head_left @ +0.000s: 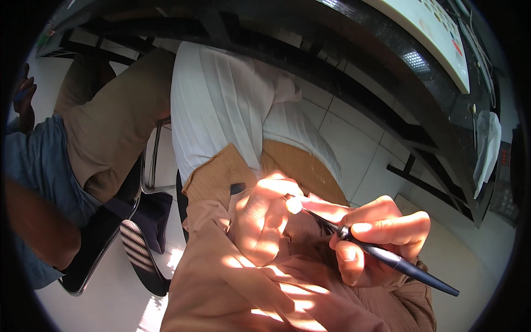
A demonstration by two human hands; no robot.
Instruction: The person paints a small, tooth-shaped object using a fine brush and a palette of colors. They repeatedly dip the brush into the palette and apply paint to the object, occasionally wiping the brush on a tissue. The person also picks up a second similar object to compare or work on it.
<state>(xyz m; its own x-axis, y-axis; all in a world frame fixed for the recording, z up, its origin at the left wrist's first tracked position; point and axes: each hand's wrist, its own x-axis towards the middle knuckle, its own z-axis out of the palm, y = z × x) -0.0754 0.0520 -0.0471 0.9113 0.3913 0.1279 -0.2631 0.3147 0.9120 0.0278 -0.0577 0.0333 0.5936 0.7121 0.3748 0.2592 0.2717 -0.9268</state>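
Note:
Over my lap, my left hand (259, 221) is closed, with a small rounded piece (293, 205) pinched at its fingertips. Sunlight makes the piece glare white, so its details are lost. My right hand (387, 235) grips a slim pen-like tool (406, 267) with a tapered dark blue handle and a black collar. From the collar a thin dark shaft runs left to the piece; its very tip is hard to make out. Both hands are close together above brown cloth.
A black table (354, 44) curves across the top and right. On it are a white board (428, 41) with small coloured spots and a whitish plastic packet (487, 146). A seated person in tan trousers (119, 110) is at my left, on a metal-framed chair (99, 257).

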